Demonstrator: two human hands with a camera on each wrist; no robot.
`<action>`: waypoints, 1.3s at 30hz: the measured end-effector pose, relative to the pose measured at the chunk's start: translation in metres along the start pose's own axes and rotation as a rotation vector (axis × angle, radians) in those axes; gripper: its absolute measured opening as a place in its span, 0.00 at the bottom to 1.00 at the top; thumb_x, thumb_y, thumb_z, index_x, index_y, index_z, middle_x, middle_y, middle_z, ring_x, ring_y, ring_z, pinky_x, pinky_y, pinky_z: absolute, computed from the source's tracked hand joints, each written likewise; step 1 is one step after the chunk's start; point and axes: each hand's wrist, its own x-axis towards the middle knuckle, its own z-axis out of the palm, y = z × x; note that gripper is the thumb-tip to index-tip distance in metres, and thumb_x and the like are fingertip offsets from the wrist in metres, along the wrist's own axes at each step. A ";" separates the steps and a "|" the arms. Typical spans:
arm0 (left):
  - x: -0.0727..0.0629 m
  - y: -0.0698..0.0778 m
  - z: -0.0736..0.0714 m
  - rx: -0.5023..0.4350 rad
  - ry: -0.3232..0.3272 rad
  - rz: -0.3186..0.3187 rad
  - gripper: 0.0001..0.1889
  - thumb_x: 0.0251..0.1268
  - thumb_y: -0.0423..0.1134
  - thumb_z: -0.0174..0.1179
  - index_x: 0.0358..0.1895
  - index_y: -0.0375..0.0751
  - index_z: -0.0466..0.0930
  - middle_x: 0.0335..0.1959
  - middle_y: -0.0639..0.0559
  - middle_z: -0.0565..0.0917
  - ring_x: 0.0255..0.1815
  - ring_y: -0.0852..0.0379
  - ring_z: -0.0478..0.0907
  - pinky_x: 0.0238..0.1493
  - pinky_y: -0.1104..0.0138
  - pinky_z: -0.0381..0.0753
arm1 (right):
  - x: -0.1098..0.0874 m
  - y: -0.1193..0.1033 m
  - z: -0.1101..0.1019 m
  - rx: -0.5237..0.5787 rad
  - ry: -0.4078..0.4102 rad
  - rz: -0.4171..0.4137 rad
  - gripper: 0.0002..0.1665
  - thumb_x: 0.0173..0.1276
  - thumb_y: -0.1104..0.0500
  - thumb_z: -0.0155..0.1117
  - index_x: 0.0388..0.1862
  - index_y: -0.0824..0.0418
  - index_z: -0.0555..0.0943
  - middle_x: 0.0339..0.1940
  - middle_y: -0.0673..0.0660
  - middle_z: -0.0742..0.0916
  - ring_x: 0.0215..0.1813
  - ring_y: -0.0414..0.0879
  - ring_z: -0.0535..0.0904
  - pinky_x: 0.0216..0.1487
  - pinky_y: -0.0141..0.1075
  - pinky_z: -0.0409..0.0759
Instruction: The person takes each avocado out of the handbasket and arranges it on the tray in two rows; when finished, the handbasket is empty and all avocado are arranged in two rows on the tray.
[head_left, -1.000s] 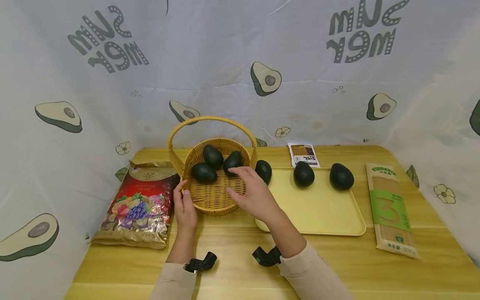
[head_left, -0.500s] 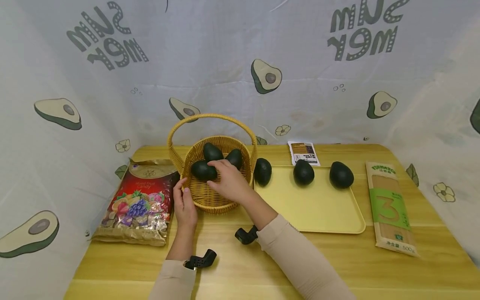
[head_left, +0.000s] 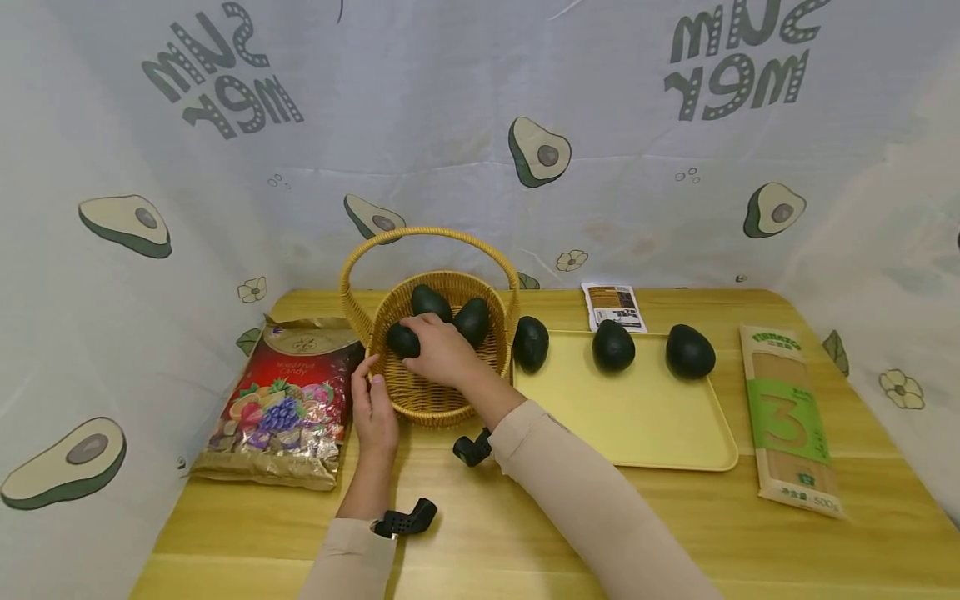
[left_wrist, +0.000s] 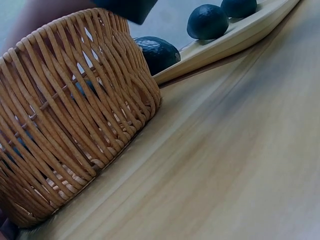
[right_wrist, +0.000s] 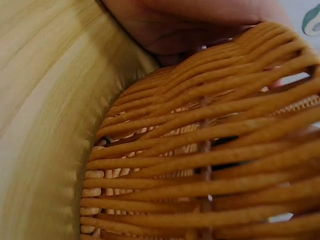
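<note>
In the head view a yellow wicker basket (head_left: 420,400) stands upright with its handle raised, holding dark green avocados. Inside it my right hand (head_left: 442,354) pinches the left avocado (head_left: 402,341) between thumb and fingers. Two more avocados, a rear one (head_left: 431,302) and a right one (head_left: 472,322), lie behind and beside it. My left hand (head_left: 375,414) rests against the basket's outer left side, fingers extended along the wall. In the left wrist view the woven wall (left_wrist: 75,110) fills the left part; the right wrist view shows the weave (right_wrist: 210,145) close up.
Right of the basket is a pale yellow tray (head_left: 637,421) with avocados (head_left: 613,346) along its back. A candy bag (head_left: 281,408) lies at left, a spaghetti pack (head_left: 791,417) at far right, and a small printed packet (head_left: 613,308) behind the tray.
My right hand has moved left and down into the basket, from above its right side to the left avocado, which it now pinches. My left hand has stayed at the basket's side.
</note>
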 end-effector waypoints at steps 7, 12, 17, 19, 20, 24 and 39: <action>0.000 0.001 0.002 -0.008 0.023 0.006 0.18 0.82 0.33 0.41 0.68 0.38 0.70 0.72 0.42 0.70 0.77 0.46 0.61 0.76 0.48 0.57 | 0.006 -0.008 0.008 -0.071 0.014 0.065 0.41 0.69 0.49 0.71 0.79 0.48 0.66 0.73 0.61 0.70 0.58 0.59 0.82 0.59 0.47 0.83; -0.004 0.017 0.003 -0.014 0.013 0.005 0.19 0.81 0.30 0.40 0.67 0.29 0.68 0.72 0.34 0.68 0.78 0.39 0.59 0.77 0.43 0.55 | 0.007 -0.010 0.010 -0.073 0.025 0.066 0.37 0.71 0.51 0.70 0.76 0.48 0.68 0.71 0.61 0.73 0.59 0.57 0.83 0.61 0.47 0.82; -0.004 0.014 0.002 -0.007 0.006 0.026 0.19 0.81 0.31 0.40 0.68 0.33 0.69 0.72 0.37 0.69 0.78 0.41 0.60 0.76 0.43 0.55 | 0.008 -0.006 0.012 -0.071 0.026 0.063 0.39 0.71 0.50 0.69 0.78 0.47 0.66 0.72 0.61 0.74 0.62 0.58 0.82 0.62 0.49 0.81; -0.002 0.005 0.001 0.000 0.003 0.030 0.19 0.82 0.32 0.40 0.69 0.36 0.69 0.73 0.40 0.69 0.78 0.43 0.60 0.76 0.44 0.56 | 0.008 -0.004 0.011 -0.064 0.028 0.063 0.40 0.70 0.49 0.70 0.78 0.48 0.67 0.72 0.61 0.74 0.61 0.59 0.82 0.62 0.49 0.82; -0.001 0.000 0.001 0.002 0.001 0.033 0.19 0.82 0.33 0.40 0.69 0.38 0.69 0.73 0.41 0.69 0.78 0.44 0.60 0.76 0.44 0.56 | 0.007 -0.003 0.010 -0.055 0.029 0.063 0.40 0.70 0.49 0.70 0.78 0.48 0.67 0.72 0.61 0.74 0.61 0.59 0.82 0.61 0.49 0.82; 0.000 0.000 0.000 -0.013 -0.006 0.032 0.19 0.82 0.34 0.41 0.69 0.39 0.70 0.74 0.42 0.69 0.79 0.44 0.59 0.77 0.44 0.55 | 0.004 -0.002 0.006 -0.013 0.043 0.060 0.39 0.69 0.48 0.71 0.77 0.48 0.69 0.71 0.62 0.74 0.59 0.59 0.83 0.61 0.50 0.82; -0.001 -0.001 0.000 0.045 -0.009 0.009 0.19 0.83 0.38 0.40 0.69 0.41 0.69 0.74 0.43 0.67 0.80 0.42 0.58 0.76 0.39 0.55 | -0.035 -0.004 -0.028 0.258 0.200 0.064 0.40 0.67 0.46 0.72 0.76 0.49 0.70 0.70 0.61 0.75 0.63 0.60 0.80 0.61 0.57 0.81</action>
